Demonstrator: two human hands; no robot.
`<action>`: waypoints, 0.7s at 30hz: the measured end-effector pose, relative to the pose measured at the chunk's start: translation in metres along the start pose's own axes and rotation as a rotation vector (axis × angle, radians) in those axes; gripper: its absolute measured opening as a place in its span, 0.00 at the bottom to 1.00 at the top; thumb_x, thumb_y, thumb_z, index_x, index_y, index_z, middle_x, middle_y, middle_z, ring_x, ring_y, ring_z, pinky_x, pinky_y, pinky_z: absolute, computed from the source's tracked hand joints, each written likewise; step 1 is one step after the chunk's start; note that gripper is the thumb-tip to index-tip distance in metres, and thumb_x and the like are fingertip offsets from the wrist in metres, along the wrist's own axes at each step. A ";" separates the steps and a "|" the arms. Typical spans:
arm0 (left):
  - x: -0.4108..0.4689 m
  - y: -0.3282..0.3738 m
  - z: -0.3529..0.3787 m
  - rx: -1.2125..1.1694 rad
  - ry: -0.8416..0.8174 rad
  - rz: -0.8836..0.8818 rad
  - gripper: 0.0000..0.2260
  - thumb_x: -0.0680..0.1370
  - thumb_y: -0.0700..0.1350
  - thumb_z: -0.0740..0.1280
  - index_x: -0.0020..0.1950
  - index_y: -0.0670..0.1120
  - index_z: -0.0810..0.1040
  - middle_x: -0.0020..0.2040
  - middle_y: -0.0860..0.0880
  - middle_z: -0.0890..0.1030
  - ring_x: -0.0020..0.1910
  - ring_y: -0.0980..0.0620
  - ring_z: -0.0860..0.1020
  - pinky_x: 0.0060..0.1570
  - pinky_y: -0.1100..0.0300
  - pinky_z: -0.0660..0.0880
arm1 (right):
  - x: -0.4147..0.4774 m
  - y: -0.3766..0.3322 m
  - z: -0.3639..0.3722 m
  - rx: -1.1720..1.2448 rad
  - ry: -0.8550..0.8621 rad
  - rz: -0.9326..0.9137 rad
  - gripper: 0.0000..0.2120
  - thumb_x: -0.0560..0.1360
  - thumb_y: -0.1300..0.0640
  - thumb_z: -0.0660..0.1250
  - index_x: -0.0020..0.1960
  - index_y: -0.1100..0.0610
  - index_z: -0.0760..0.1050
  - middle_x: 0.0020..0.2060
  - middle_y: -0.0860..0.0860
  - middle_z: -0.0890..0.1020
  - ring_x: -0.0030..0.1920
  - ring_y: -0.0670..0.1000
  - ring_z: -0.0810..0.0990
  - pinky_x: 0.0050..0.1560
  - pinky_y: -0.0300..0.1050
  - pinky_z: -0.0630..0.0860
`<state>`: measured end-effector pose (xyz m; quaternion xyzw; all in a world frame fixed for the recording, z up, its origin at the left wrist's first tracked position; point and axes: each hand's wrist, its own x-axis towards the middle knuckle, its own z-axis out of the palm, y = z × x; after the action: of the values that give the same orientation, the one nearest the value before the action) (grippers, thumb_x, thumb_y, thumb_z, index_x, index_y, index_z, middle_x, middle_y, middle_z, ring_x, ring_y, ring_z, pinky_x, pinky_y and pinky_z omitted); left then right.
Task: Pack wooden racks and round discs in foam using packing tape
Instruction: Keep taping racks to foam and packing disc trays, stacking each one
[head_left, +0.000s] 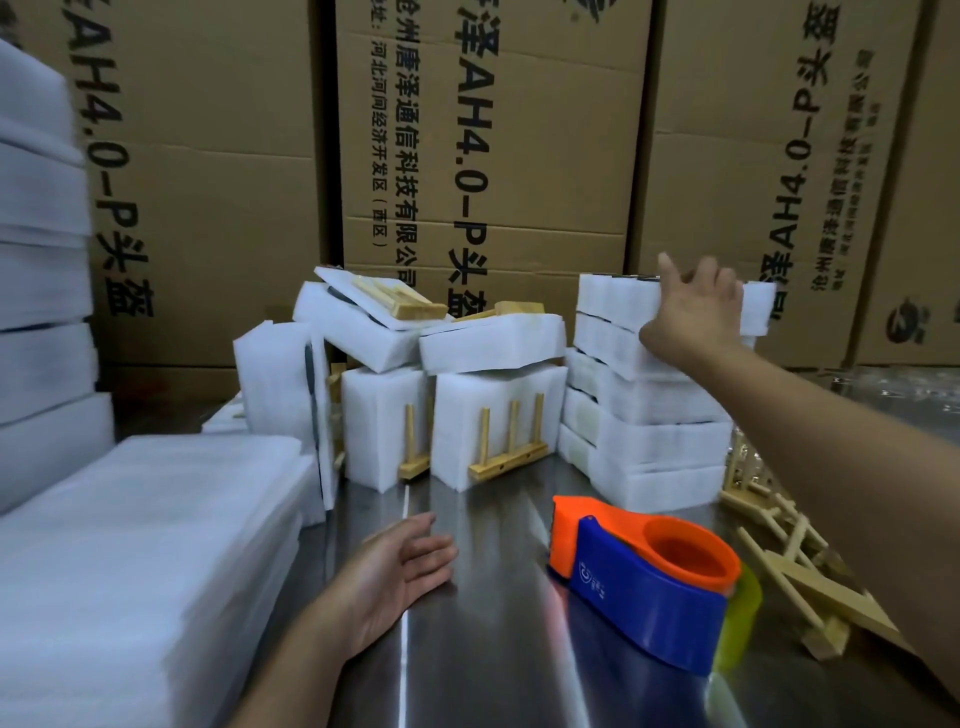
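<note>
Several foam-wrapped packs (649, 436), stacked rear right on the counter (493, 649); your right hand (698, 312) lies flat-fingered on the top one, gripping nothing. Left hand (400, 571): relaxed, empty, near the tape dispenser (649, 587). Hazard: a sideways shove likely topples the stack onto loose wooden racks (795, 566).

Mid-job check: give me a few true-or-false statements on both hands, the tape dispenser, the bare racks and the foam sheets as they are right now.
1. The right hand touches the top of the stack of foam packs. True.
2. The left hand holds the tape dispenser. False: the left hand is open and empty; the tape dispenser lies untouched on the table.
3. Bare wooden racks lie right of the tape dispenser. True.
4. The foam sheets are piled on the right. False: they are piled on the left.
</note>
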<state>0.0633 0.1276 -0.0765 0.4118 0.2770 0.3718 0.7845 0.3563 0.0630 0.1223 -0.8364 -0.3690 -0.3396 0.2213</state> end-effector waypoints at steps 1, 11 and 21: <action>0.000 0.000 0.000 0.001 -0.001 -0.002 0.09 0.79 0.40 0.61 0.58 0.40 0.73 0.57 0.32 0.76 0.51 0.40 0.79 0.47 0.51 0.75 | 0.004 0.002 -0.002 -0.023 -0.020 -0.013 0.31 0.69 0.59 0.65 0.71 0.55 0.62 0.60 0.60 0.64 0.61 0.61 0.62 0.69 0.56 0.58; 0.000 0.000 0.001 0.002 0.005 -0.007 0.09 0.79 0.39 0.61 0.58 0.39 0.73 0.57 0.32 0.77 0.50 0.41 0.79 0.47 0.51 0.76 | 0.003 0.008 0.013 0.050 -0.065 0.013 0.29 0.68 0.61 0.65 0.67 0.58 0.61 0.71 0.61 0.59 0.71 0.63 0.54 0.72 0.65 0.43; 0.001 0.002 -0.003 -0.024 0.015 -0.054 0.12 0.79 0.40 0.61 0.61 0.39 0.73 0.57 0.33 0.78 0.52 0.41 0.80 0.47 0.51 0.76 | -0.055 -0.021 -0.021 0.300 0.258 -0.342 0.19 0.66 0.60 0.63 0.55 0.64 0.72 0.57 0.59 0.72 0.61 0.62 0.68 0.74 0.61 0.40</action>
<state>0.0612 0.1306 -0.0758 0.3919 0.2893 0.3568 0.7971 0.3047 0.0374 0.0983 -0.6696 -0.5198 -0.4173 0.3273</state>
